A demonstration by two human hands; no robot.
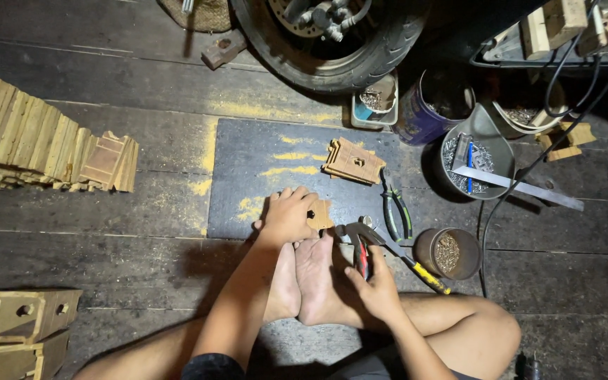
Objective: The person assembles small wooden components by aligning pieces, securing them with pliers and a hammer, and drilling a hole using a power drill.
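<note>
I sit cross-legged on a wooden floor with bare feet in front of me. My left hand (288,213) presses down on a small notched wooden piece (320,213) lying on a dark mat (248,162). My right hand (376,287) grips the red handles of pliers (362,255), whose jaws point toward that piece. A hammer with a yellow-and-black handle (416,271) lies just beside the right hand. A small stack of similar wooden pieces (353,161) rests farther back on the mat.
Green-handled pliers (396,211) lie on the mat. A tin of small nails (449,253) stands right of them, a grey bowl of nails with a metal ruler (476,165) behind. A wheel (332,42) is at the back. Wooden stacks (36,141) line the left.
</note>
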